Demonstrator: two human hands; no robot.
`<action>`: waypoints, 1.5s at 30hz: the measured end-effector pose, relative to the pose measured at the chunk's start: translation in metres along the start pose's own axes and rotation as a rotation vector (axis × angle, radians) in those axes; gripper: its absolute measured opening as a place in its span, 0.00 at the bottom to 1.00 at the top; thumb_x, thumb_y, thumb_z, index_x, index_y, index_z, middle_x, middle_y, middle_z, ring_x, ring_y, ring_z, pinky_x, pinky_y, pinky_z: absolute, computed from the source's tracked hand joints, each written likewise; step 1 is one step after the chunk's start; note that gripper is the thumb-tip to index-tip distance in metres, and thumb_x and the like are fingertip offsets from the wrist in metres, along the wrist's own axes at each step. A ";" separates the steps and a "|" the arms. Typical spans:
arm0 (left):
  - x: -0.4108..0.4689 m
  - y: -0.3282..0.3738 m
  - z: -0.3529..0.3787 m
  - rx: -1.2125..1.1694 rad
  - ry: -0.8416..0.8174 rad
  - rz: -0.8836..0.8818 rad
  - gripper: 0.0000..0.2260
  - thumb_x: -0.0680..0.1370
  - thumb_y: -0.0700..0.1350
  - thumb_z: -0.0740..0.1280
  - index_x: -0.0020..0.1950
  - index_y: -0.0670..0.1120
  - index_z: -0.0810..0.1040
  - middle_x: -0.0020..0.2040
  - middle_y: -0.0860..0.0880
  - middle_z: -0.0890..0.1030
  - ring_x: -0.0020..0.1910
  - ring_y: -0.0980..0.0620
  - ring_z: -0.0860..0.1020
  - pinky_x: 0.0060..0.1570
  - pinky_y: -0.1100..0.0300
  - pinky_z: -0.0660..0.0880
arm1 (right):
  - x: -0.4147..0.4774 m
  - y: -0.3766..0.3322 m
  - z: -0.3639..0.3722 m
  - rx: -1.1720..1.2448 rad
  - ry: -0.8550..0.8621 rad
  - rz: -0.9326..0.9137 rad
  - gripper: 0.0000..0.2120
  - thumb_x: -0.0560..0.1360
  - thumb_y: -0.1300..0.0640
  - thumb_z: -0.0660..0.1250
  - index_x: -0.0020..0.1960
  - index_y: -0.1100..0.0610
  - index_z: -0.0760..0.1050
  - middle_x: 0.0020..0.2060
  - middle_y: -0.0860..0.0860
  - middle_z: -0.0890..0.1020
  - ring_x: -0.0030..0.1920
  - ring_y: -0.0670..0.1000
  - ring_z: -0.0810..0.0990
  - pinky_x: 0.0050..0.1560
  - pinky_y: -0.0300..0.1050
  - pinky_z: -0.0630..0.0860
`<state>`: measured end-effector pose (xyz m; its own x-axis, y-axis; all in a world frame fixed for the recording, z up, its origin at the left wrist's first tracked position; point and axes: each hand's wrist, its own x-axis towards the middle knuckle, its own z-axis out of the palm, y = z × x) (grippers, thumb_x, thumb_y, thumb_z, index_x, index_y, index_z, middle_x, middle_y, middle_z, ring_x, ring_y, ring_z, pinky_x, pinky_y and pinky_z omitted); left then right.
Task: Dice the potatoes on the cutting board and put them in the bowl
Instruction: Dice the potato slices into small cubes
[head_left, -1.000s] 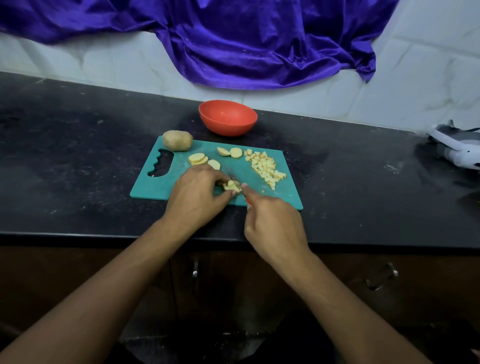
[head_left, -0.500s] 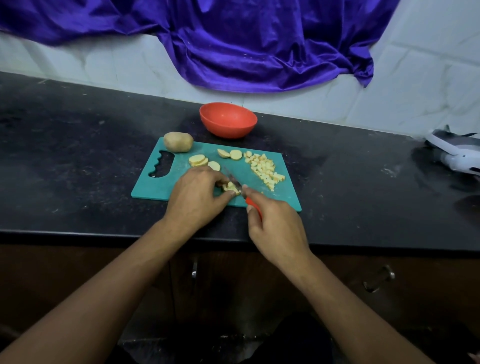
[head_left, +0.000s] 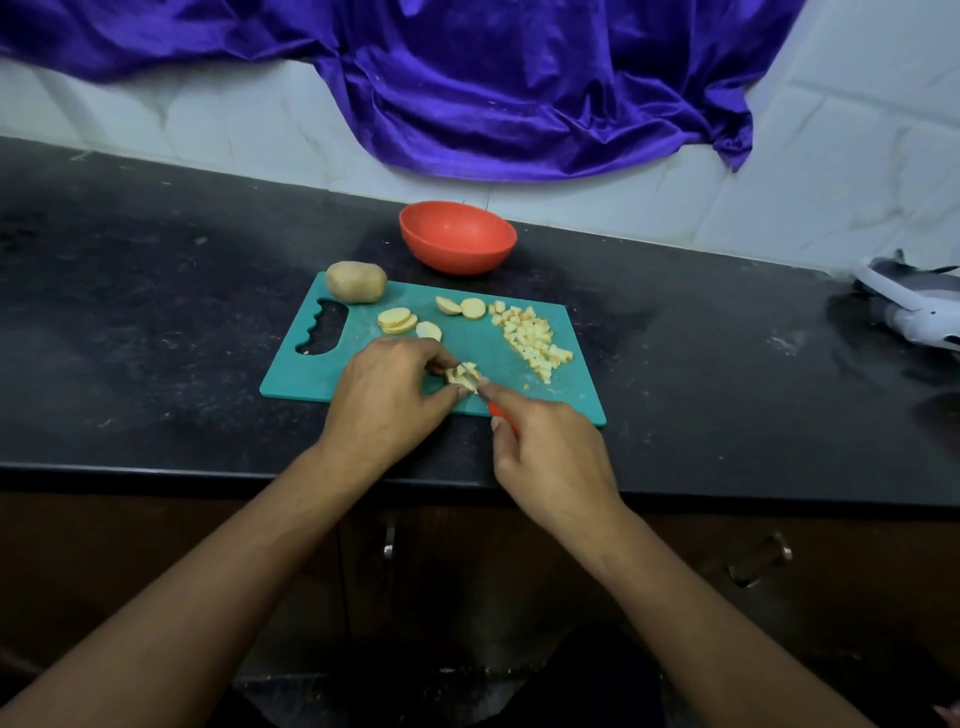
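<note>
The slices are pinched near the board's front edge by the left hand's curled fingers, just right of them. The knife, gripped by the right hand, is angled across them from the near right. The bowl is set beyond the board.

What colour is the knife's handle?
Red-orange. The small knife's handle shows just above the right hand gripping it, in the head view.
</note>
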<state>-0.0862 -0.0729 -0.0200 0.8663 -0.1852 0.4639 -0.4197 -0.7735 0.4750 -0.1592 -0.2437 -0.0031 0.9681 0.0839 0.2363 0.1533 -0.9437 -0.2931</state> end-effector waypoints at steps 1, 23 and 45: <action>-0.001 0.000 -0.001 -0.002 0.000 0.000 0.13 0.75 0.56 0.75 0.57 0.53 0.84 0.51 0.56 0.84 0.54 0.55 0.79 0.55 0.54 0.78 | -0.002 0.001 0.000 0.051 0.014 0.010 0.22 0.85 0.51 0.60 0.78 0.41 0.68 0.45 0.45 0.81 0.41 0.44 0.76 0.39 0.42 0.73; -0.004 0.000 -0.003 -0.037 0.013 -0.031 0.07 0.75 0.53 0.76 0.51 0.54 0.84 0.49 0.58 0.84 0.52 0.57 0.79 0.54 0.54 0.78 | -0.003 0.001 0.002 0.074 -0.003 -0.004 0.22 0.85 0.51 0.60 0.78 0.41 0.68 0.45 0.45 0.80 0.39 0.44 0.75 0.36 0.40 0.69; 0.001 -0.005 -0.005 -0.193 0.073 -0.142 0.11 0.75 0.38 0.69 0.54 0.51 0.78 0.51 0.53 0.73 0.46 0.56 0.76 0.51 0.56 0.77 | 0.024 0.031 -0.016 -0.226 -0.024 -0.032 0.22 0.85 0.52 0.57 0.78 0.42 0.67 0.45 0.48 0.80 0.39 0.48 0.75 0.37 0.47 0.74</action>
<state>-0.0847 -0.0668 -0.0182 0.9013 -0.0337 0.4318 -0.3454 -0.6574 0.6697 -0.1343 -0.2761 0.0079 0.9684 0.1195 0.2189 0.1379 -0.9879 -0.0707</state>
